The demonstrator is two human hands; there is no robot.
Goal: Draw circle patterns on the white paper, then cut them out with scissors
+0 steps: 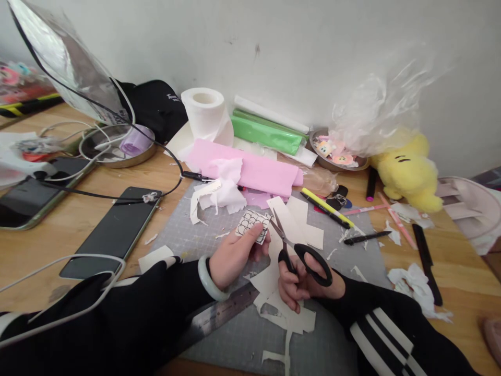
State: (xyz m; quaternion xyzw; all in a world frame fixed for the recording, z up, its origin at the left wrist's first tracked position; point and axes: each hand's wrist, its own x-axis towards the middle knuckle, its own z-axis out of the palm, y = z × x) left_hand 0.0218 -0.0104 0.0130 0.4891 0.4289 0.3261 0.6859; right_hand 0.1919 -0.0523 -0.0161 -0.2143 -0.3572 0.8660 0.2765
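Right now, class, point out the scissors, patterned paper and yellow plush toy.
Scissors (288, 243): head view, near the pivot.
Patterned paper (249, 222): head view, on its patterned face.
Yellow plush toy (410, 171): head view, on its body.

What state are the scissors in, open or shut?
Open: the scissors in the right hand have their two blades parted in a narrow V towards the tips.

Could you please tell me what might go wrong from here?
The slightly open, black-handled metal scissors in the right hand point close to the left hand, so a finger might get nicked. A slip could also cut into the small white paper piece with black scalloped lines held there.
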